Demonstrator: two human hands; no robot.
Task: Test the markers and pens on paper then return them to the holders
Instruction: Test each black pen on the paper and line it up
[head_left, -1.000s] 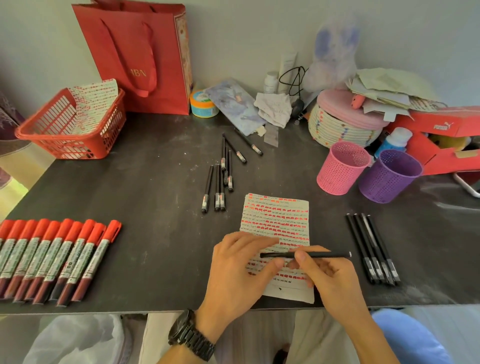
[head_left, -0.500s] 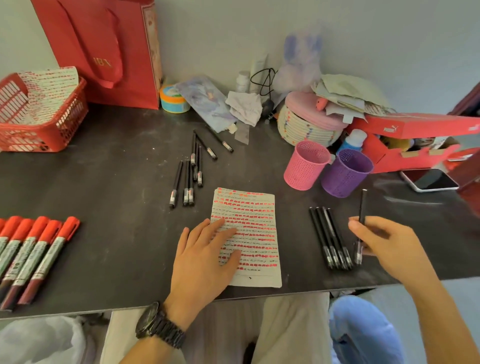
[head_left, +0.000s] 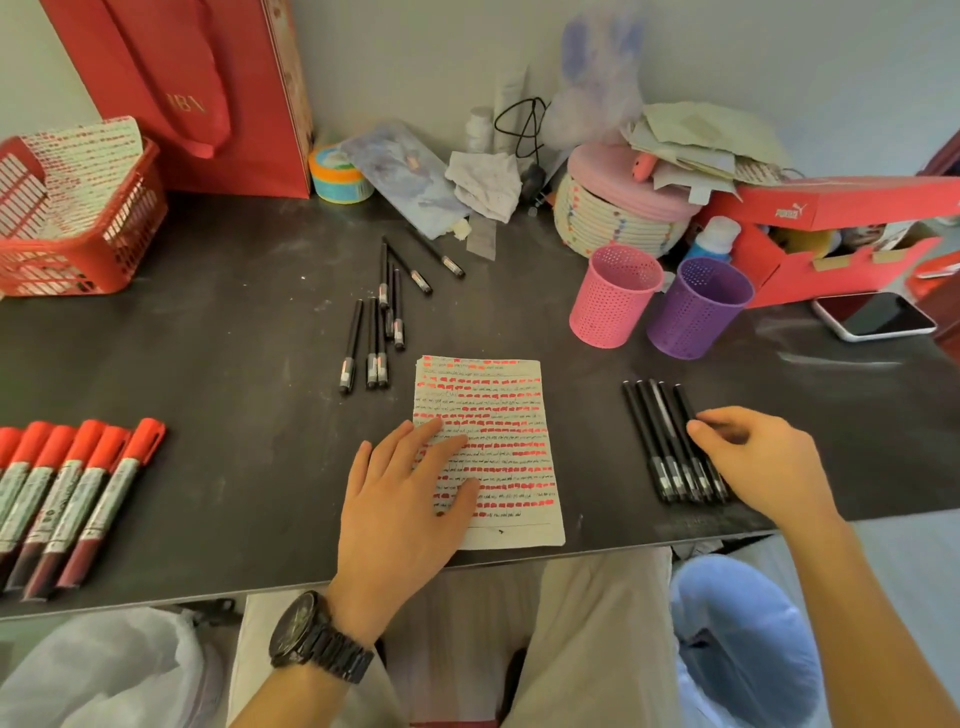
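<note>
The left hand (head_left: 400, 499) lies flat on the paper (head_left: 498, 405), fingers straight and holding nothing. The right hand (head_left: 753, 457) curls loosely over the outermost pen of the pen row (head_left: 654, 431) just right of the paper, and I cannot tell whether it pinches that pen or only touches it. To do this well, I judge, the pen should settle parallel without nudging its neighbours; loose pens (head_left: 371, 338) lie beyond the paper, markers (head_left: 78, 488) far left, and the pink holder (head_left: 613, 296) and purple holder (head_left: 696, 312) stand behind the row with nothing in between.
</note>
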